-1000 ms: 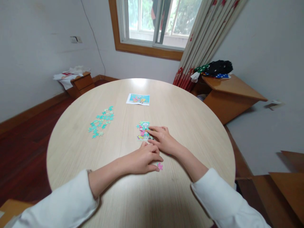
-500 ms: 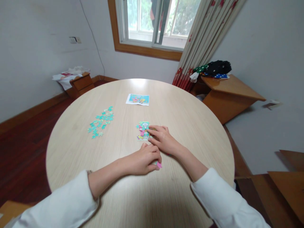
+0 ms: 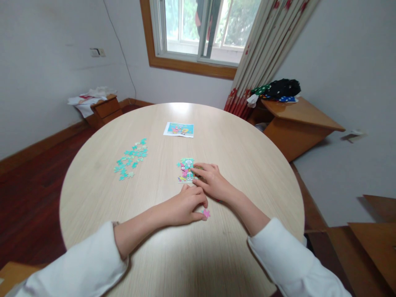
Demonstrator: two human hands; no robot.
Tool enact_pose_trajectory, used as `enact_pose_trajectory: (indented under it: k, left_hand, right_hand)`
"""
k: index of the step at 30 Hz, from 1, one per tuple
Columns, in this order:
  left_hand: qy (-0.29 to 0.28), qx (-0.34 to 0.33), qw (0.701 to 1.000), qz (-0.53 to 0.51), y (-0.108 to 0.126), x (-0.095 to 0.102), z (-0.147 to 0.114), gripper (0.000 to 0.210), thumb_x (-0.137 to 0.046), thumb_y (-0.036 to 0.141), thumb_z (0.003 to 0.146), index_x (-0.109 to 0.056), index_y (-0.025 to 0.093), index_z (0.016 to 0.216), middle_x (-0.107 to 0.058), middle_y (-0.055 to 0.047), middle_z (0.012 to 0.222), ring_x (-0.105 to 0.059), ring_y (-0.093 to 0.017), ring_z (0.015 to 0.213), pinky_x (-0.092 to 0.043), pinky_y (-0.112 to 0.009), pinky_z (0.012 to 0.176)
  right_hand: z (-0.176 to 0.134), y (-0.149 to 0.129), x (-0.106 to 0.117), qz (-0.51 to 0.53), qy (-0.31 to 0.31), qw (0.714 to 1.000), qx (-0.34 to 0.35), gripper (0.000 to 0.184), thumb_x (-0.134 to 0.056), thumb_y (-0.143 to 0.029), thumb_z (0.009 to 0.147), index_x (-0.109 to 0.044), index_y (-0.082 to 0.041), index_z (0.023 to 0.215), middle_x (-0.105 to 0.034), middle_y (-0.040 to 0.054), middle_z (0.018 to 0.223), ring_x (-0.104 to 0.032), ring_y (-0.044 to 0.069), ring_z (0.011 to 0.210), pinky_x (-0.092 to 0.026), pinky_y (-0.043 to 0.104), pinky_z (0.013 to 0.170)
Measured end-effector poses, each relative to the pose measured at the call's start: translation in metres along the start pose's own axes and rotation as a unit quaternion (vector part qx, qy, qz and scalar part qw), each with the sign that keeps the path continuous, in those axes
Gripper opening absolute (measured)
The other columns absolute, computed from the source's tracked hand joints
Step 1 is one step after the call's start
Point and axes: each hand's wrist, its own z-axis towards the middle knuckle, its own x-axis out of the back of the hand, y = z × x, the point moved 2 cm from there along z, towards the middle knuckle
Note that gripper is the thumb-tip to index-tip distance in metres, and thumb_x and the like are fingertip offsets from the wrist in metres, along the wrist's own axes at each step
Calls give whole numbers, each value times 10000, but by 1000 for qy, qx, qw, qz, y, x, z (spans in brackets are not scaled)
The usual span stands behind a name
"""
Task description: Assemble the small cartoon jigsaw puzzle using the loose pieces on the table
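Observation:
A partly joined jigsaw puzzle (image 3: pixel 185 170) lies flat in the middle of the table, showing a pink starfish figure and a pale green figure. My right hand (image 3: pixel 212 180) rests over its right side with the fingers stretched out, hiding that part. Below it, my left hand (image 3: pixel 188 205) lies on the table, its thumb and index finger apart. A pink puzzle piece (image 3: pixel 206 213) sits on the table by those two fingertips, partly covered by the thumb. Something small and red peeks out under my right wrist, too hidden to name.
On the left of the round table (image 3: pixel 148 255) is a loose spread of teal puzzle pieces (image 3: pixel 131 159). A printed reference picture (image 3: pixel 178 129) lies toward the far side. Beyond the table stand a wooden cabinet (image 3: pixel 301 123) with cloths on it and a curtain (image 3: pixel 262 53).
My left thumb and index finger have spread apart a little, and more of the pink piece shows. The left hand has shifted slightly left. My right hand stays over the puzzle.

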Motion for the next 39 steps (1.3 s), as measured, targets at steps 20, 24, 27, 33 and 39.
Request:
enact_pose_trajectory:
  k: [20,24,27,33,39]
  left_hand:
    - [23,26,987,-158,3,-1,3,79,-597,189,798,-541,175,744,-494,35,623,-454,-122,647,-381,-271,674]
    - [109,76,942,-309,-5,6,5,159,-607,255,769,-480,178,711,-488,48,608,-450,-96,582,-363,-238,581]
    - [192,103,910,-352,-11,16,6,186,-635,295,738,-488,181,735,-519,50,588,-483,-93,562,-375,-237,577]
    - [287,126,862,-399,-21,28,5,320,-741,349,652,-493,185,771,-561,64,508,-514,-86,499,-375,-221,547]
    - [301,139,840,-429,-26,29,6,398,-792,395,593,-492,184,749,-602,58,507,-546,-94,481,-416,-232,547]
  right_hand:
    - [0,2,0,38,52,998,27,282,-561,-239,893,-659,-208,1156,-621,132,1243,-548,246,1192,-360,463,1005]
    - [0,4,4,98,117,988,19,232,-549,-184,871,-683,-191,1060,-689,90,1004,-635,189,932,-454,367,862]
    - [1,5,7,157,149,976,-10,191,-517,-191,870,-692,-161,938,-694,59,839,-615,147,754,-473,291,721]
    - [1,2,6,251,135,958,-22,183,-511,-219,848,-682,-159,821,-684,16,705,-560,105,591,-428,230,563]
    - [-4,-2,7,182,163,969,46,159,-541,-162,829,-695,-163,869,-727,49,797,-625,126,685,-470,255,657]
